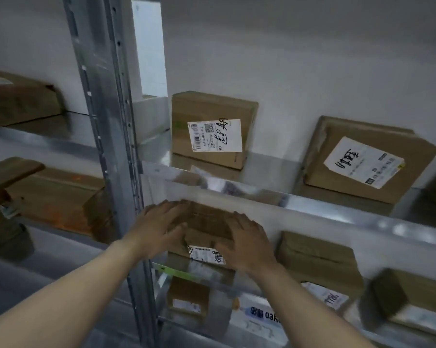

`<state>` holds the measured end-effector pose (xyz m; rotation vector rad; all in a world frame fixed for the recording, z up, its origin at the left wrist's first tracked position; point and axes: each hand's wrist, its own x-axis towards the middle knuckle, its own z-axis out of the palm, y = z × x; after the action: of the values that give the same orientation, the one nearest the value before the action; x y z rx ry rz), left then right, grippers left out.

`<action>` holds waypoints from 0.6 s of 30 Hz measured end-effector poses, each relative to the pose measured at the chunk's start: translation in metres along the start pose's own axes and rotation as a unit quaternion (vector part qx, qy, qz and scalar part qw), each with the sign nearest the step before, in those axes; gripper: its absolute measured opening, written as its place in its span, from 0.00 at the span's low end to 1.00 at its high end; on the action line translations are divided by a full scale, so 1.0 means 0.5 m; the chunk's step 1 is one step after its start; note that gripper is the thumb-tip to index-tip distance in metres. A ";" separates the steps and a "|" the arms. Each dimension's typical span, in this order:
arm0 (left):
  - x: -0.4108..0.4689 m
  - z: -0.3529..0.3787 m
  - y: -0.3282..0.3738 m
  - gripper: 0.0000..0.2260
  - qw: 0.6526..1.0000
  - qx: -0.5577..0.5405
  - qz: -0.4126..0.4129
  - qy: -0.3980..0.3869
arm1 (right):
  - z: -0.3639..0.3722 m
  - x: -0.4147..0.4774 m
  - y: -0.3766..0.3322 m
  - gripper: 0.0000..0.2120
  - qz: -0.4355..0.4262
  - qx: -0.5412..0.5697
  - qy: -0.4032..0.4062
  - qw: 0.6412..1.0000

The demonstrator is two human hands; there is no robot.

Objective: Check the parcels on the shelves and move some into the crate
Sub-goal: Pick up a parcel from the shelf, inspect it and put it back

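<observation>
Far left of frame, blurred brown cardboard parcels (23, 101) sit on grey metal shelves (337, 214), left of the grey slotted upright post (116, 146). Crate not in view, so can't tell what is already moved; judging early or mid task, still the checking step. Lower centre: left hand (159, 222) wide, fingers near straight, laid on the top-left of a small brown cardboard parcel with white label (206, 222) on the middle shelf. Right hand (247, 239) likewise wide, fingers stretched, pressing the parcel's right side. Parcel looks not yet lifted. Upper right: tilted brown labelled box (362, 159) leans on the wall, untouched; more boxes below.
</observation>
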<state>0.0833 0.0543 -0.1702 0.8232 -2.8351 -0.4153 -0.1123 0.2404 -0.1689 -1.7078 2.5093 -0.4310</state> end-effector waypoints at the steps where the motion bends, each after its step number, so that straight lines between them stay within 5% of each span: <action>1: 0.007 0.024 -0.006 0.39 1.000 0.000 0.003 0.014 | 0.018 0.000 0.003 0.34 -0.009 0.004 0.022 1.000; 5: 0.018 0.187 -0.066 0.33 0.992 0.002 0.050 0.116 | 0.158 -0.011 0.019 0.33 -0.052 0.014 0.160 0.986; 10: 0.001 0.430 -0.137 0.26 0.937 -0.013 0.129 0.324 | 0.418 -0.026 0.055 0.26 -0.237 -0.052 0.330 0.912; 13: -0.009 0.612 -0.184 0.27 0.909 -0.020 0.125 0.397 | 0.631 -0.052 0.092 0.26 -0.299 -0.066 0.337 0.890; 18: -0.007 0.897 -0.282 0.29 0.925 -0.019 0.083 0.369 | 0.930 -0.045 0.206 0.30 -0.262 -0.086 0.309 0.910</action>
<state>0.0543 0.0401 -0.6391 0.5594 -2.1544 -0.0943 -0.0951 0.2093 -0.6443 -2.6849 2.4529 -0.9451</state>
